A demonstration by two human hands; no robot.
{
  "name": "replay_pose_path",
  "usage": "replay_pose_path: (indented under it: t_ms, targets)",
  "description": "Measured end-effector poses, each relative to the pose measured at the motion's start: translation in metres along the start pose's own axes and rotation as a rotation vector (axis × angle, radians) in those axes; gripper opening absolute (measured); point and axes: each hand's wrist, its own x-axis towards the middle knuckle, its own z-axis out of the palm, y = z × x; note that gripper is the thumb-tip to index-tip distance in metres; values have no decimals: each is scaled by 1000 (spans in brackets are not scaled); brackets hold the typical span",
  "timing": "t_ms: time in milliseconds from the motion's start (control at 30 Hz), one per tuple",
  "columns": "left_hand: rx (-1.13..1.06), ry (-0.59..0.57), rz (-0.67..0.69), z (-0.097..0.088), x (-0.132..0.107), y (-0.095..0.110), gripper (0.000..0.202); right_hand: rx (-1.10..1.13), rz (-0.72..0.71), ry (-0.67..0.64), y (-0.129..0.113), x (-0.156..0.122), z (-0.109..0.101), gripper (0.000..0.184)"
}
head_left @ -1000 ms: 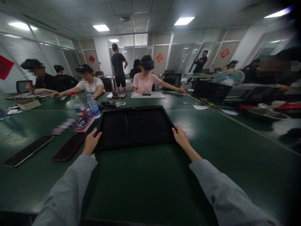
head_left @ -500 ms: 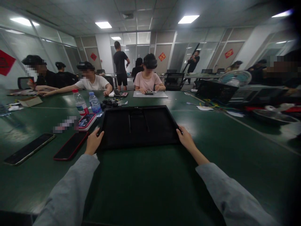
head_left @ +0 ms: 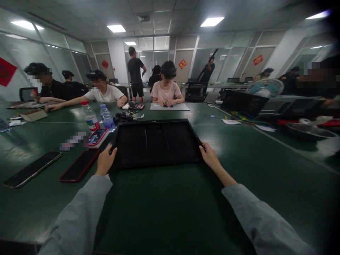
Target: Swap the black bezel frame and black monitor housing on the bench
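Observation:
A black monitor point(head_left: 156, 156) with a raised bezel is in front of me, its dark face toward me and two thin pale streaks across it. My left hand point(head_left: 106, 161) is closed on its left edge, thumb along the frame. On the opposite side, my right hand point(head_left: 209, 156) grips the right edge, with the fingers mostly hidden behind it. Whether the monitor's lower edge rests on the green table point(head_left: 164, 209) I cannot tell. Just left of my left hand lies a phone with a red rim point(head_left: 79, 165).
Another phone point(head_left: 33, 169) lies farther left. A red-capped bottle point(head_left: 90, 117) and a blue-capped bottle point(head_left: 107, 118) stand beyond my left hand. Black cables point(head_left: 126, 116) lie behind the monitor. Across the table sits a person in pink point(head_left: 166, 91). A fan point(head_left: 265, 88) is at right.
My hands and the monitor stay practically still. In the background, a person carrying a long dark object has shifted left. The seated person in pink has moved their hands closer together.

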Motion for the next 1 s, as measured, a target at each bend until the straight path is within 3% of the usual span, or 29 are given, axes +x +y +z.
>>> replay_pose_path:
  t_ms: [1000]
  targets:
    - [42, -7, -4, -1, -1, 3, 59, -13, -12, -5, -1, 1, -1, 52]
